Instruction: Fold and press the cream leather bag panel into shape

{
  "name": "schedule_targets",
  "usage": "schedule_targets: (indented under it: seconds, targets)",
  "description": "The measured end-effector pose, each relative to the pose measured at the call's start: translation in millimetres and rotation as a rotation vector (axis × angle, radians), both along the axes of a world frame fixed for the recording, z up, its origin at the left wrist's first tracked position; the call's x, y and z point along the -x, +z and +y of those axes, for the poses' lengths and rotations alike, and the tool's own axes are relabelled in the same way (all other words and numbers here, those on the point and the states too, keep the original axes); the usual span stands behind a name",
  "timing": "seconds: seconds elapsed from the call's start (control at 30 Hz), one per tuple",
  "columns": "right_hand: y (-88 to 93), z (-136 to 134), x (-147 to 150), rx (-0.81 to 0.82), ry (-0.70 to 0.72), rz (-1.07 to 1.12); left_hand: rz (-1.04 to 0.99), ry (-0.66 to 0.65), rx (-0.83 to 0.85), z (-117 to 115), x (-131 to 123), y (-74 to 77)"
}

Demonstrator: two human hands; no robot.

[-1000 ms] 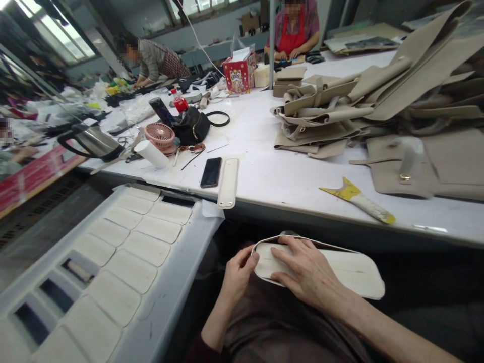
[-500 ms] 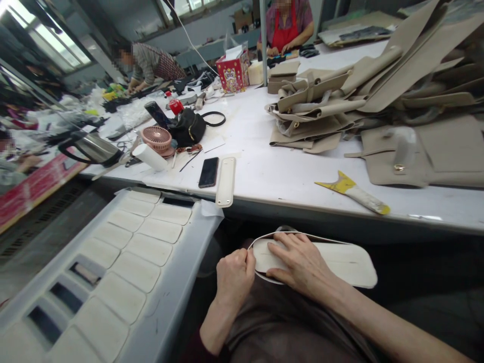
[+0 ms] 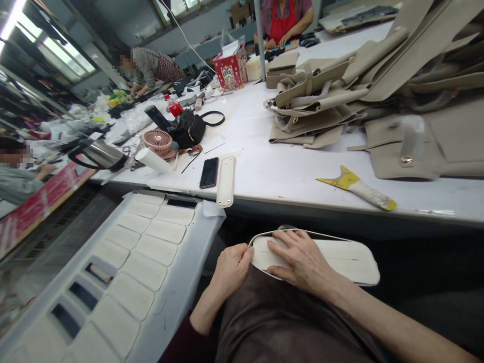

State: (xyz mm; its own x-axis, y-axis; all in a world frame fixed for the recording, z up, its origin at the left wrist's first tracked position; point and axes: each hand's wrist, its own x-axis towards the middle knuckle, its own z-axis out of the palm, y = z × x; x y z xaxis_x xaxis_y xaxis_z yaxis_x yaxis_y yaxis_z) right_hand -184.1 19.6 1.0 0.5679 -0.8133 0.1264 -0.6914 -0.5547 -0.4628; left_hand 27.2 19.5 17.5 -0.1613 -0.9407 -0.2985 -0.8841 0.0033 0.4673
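A long cream panel [image 3: 346,257] with rounded ends lies over my lap, below the table's front edge. Around its outline runs a thin pale edge strip [image 3: 325,235], which stands a little apart from the panel along the far side. At the panel's left end my left hand [image 3: 232,264] is closed, thumb and forefinger pinching the strip's edge. My right hand [image 3: 298,254] lies flat on top of the panel with fingers spread, the fingertips reaching the far rim. What is under the panel is mostly hidden.
A grey board [image 3: 170,282] bearing rows of cream pieces slopes at left. On the white table [image 3: 260,171] are a phone [image 3: 209,173], a riveted cream strip [image 3: 226,181], a yellow-tipped spreader [image 3: 357,187], a pink fan [image 3: 157,141], a kettle [image 3: 99,154] and stacked taupe bag parts [image 3: 317,108]. Other people work beyond.
My left hand has shifted slightly left and its wrist has turned. The gap under the panel's left end looks narrower. My right hand stays nearly in place; the view has tilted slightly.
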Motion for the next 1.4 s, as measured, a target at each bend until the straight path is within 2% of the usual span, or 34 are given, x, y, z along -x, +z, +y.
schedule_targets:
  seconds: [0.13, 0.23, 0.37, 0.43, 0.57, 0.67, 0.8, 0.93, 1.1, 1.27, 1.4]
  targets:
    - [-1.1, 0.0, 1.3, 0.000, 0.007, 0.005, 0.123, 0.049, 0.068, 2.5, -0.4, -5.3]
    - [-1.5, -0.5, 1.0, -0.001, 0.007, 0.010, 0.230, 0.027, 0.104, 2.1, -0.2, -4.3]
    - [-3.2, -0.9, 0.1, 0.000, 0.004, 0.014, 0.536, 0.064, 0.032, 2.3, -4.0, -13.5]
    - [-4.6, -0.4, -0.3, 0.001, 0.000, 0.012, 0.751, 0.161, -0.083, 6.8, -5.4, -24.2]
    - [-6.2, 0.9, -1.3, 0.003, -0.016, 0.010, 1.253, 0.462, -0.334, 21.1, -1.4, -43.9]
    - [-5.6, 1.3, -2.0, 0.006, -0.023, 0.016, 1.476, 0.576, -0.435, 28.3, 3.7, -50.6]
    - [-5.4, 2.0, -2.1, 0.009, -0.028, 0.008, 1.533, 0.668, -0.368, 30.4, 10.0, -57.7]
    - [-7.3, 3.0, -2.3, 0.021, -0.035, -0.002, 1.581, 0.774, -0.271, 29.4, 20.2, -72.1]
    - [-8.4, 3.3, -3.4, 0.007, -0.046, -0.010, 1.603, 0.841, -0.541, 35.8, 28.8, -89.3]
    - [-6.0, 2.2, -4.1, -0.007, -0.047, 0.000, 1.579, 0.859, -0.476, 41.9, 25.7, -84.5]
    - [-1.1, 0.3, -3.9, -0.035, -0.008, 0.039, 1.544, 0.860, -0.553, 36.4, 23.8, -74.2]
